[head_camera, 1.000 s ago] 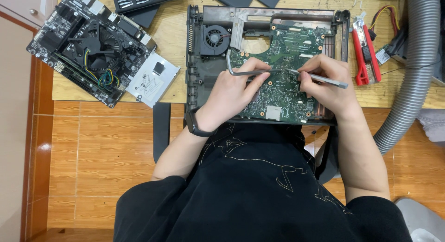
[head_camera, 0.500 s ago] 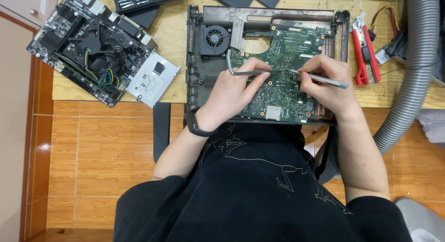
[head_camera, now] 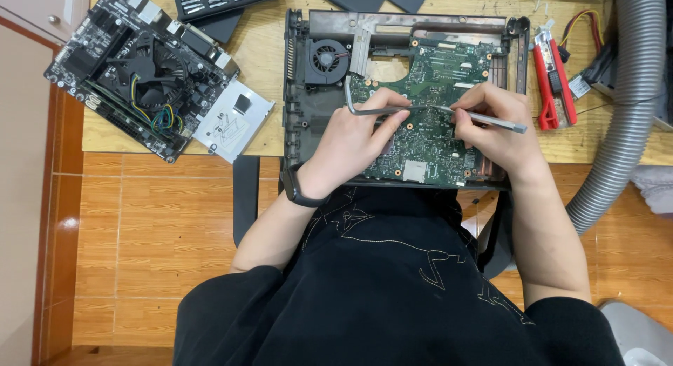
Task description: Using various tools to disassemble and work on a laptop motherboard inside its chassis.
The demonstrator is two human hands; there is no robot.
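Where the wooden table (head_camera: 270,64) begins at the left, a desktop motherboard (head_camera: 140,71) with a black cooler fan lies at an angle, a silver drive bracket (head_camera: 231,120) touching its lower right corner and a black tray of screwdriver bits (head_camera: 224,0) above it at the table's far edge. Just right of these sits the opened laptop base (head_camera: 294,127), its round cooling fan (head_camera: 326,57) in the upper left corner and its green motherboard (head_camera: 427,138) filling the middle. Over that board the left hand (head_camera: 350,145), a black band (head_camera: 294,187) on its wrist, pinches a bent metal pry tool (head_camera: 364,110) between thumb and fingers. Beside it the right hand (head_camera: 494,131) is closed around a slim silver screwdriver (head_camera: 484,118), held like a pen with its tip pointing left toward the board's centre. Further right lie red-handled pliers (head_camera: 554,85), then a grey ribbed hose (head_camera: 627,106) curving down off the table's edge.
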